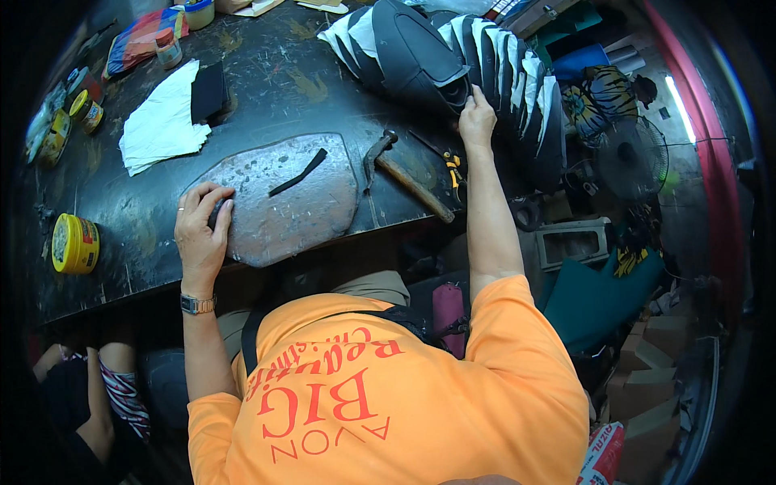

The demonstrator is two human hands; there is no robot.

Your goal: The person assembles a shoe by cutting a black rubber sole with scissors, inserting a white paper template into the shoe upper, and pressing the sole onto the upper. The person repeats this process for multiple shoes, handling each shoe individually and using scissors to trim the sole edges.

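Slab (275, 226): strip (300, 175) on top; left hand (202, 232) at left edge; hammer (413, 187) to right; right hand (478, 121), upper right, touching stack (411, 44).

The slab (303, 214) looks rough and pitted — stone or metal, hard to tell — on a scuffed, faintly glossy counter (267, 73). The hammer (415, 188) pairs wood with dull metal; the tub (77, 244) is glossy plastic, the black pieces (412, 44) smooth, matt.

Black curved pieces (411, 44), white-layered, overlapping at back right, grey rounded slab (311, 206), lying flat
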